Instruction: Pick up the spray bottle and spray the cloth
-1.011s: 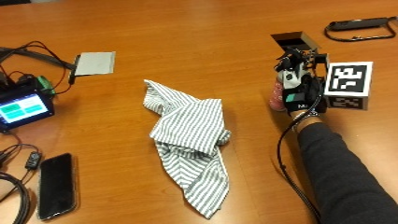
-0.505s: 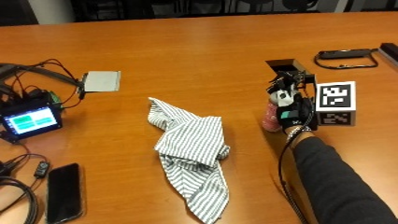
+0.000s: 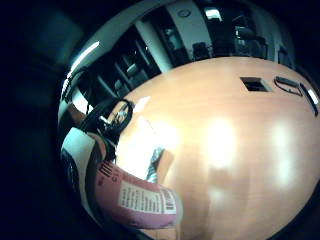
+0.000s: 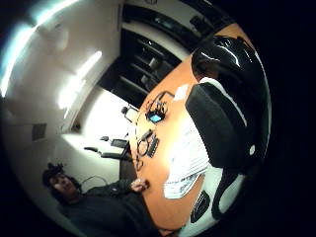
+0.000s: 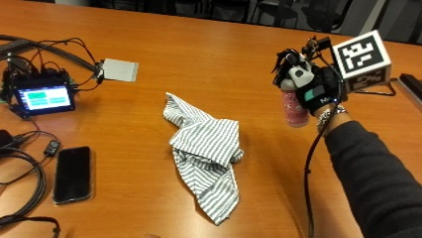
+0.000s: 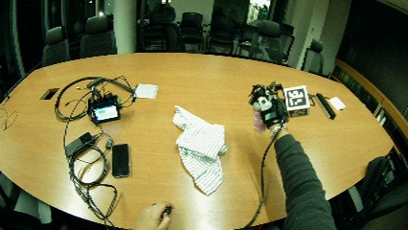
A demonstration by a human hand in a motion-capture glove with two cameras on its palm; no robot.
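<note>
Striped woven cloth (image 5: 206, 154); glossy wood table (image 5: 198, 59); pink plastic bottle (image 5: 293, 106).

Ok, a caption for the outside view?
Gloved hand holds pink spray bottle upright beside striped cloth on table.

There was one wooden surface (image 5: 198, 39), and on it one striped cloth (image 5: 204, 148), bunched in a single heap. One pink spray bottle (image 5: 294, 106) was up off the wood, gripped in one black-gloved right hand (image 5: 316, 91). One smartphone (image 5: 73, 173) lay flat, and beside it stood one small monitor (image 5: 43, 96) with a lit screen. One grey square pad (image 5: 120, 70) sat near the monitor. The black cables (image 5: 26, 173) ran in several loops and could not be counted apart. One long black bar-shaped item (image 6: 325, 105) and one small white item (image 6: 337, 103) lay together at the far side. One bare hand (image 6: 152, 218) rested at the near edge.
</note>
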